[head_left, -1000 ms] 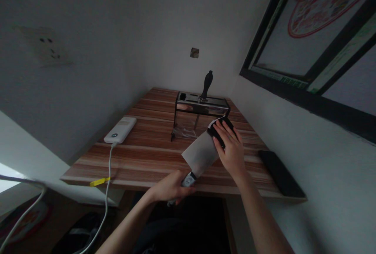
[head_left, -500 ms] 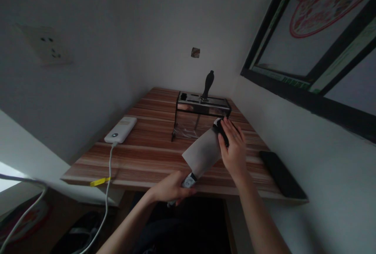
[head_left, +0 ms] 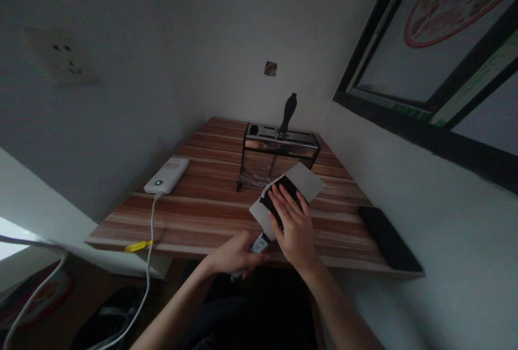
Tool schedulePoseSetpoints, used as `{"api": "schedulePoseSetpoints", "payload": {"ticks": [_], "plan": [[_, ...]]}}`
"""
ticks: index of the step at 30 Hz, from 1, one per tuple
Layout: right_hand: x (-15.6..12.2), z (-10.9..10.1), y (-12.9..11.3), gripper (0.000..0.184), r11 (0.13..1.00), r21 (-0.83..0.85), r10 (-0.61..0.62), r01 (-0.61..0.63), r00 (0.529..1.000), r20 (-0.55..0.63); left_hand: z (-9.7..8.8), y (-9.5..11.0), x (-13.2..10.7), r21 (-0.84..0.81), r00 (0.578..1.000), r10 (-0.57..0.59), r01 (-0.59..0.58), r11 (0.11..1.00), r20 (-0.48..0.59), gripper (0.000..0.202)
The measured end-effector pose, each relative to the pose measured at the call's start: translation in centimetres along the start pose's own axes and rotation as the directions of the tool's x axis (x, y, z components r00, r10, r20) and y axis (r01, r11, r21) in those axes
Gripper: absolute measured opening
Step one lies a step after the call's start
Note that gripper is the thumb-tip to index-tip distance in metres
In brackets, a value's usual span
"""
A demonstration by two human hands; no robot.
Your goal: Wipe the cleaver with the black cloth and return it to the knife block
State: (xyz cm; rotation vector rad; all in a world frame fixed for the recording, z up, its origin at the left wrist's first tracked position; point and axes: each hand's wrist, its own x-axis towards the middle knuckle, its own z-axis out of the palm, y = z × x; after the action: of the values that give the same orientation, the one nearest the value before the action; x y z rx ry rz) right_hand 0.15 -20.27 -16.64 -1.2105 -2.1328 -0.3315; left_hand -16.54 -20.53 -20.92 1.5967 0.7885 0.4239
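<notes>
My left hand (head_left: 234,255) is closed round the handle of a cleaver (head_left: 305,182) at the table's front edge, its wide pale blade pointing up and away to the right. My right hand (head_left: 293,226) presses a black cloth (head_left: 280,194) flat against the lower half of the blade, fingers stretched over the cloth. Behind the blade stands a steel knife rack (head_left: 279,148) with one black-handled knife (head_left: 288,111) upright in it.
A wooden table (head_left: 202,199) fills the corner between two white walls. A white power bank (head_left: 167,175) with a cable lies at its left, a dark phone (head_left: 386,238) at its right edge. A framed picture (head_left: 445,42) hangs on the right wall.
My right hand has slid the black cloth down the blade from its far tip toward the handle. My left hand has kept its hold on the handle.
</notes>
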Motion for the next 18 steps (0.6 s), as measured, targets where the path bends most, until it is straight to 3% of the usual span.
{"api": "schedulePoseSetpoints", "payload": {"ticks": [6,10,18], "plan": [[-1.3,1.0,-3.2,0.040,0.995,0.102,-0.003,0.001,1.000,0.014,0.1,-1.0,0.2,0.007,0.999,-0.005,0.005,1.000,-0.033,0.002],[-2.3,1.6,-4.9,0.041,0.988,0.154,-0.017,0.011,0.999,0.037,0.2,-1.4,0.1,0.051,0.995,-0.017,0.022,0.998,-0.095,0.006],[-2.7,1.9,-5.5,0.042,0.987,0.161,-0.012,0.005,0.999,0.044,0.2,-1.1,0.0,0.088,0.992,-0.010,0.022,0.996,-0.128,0.014]]}}
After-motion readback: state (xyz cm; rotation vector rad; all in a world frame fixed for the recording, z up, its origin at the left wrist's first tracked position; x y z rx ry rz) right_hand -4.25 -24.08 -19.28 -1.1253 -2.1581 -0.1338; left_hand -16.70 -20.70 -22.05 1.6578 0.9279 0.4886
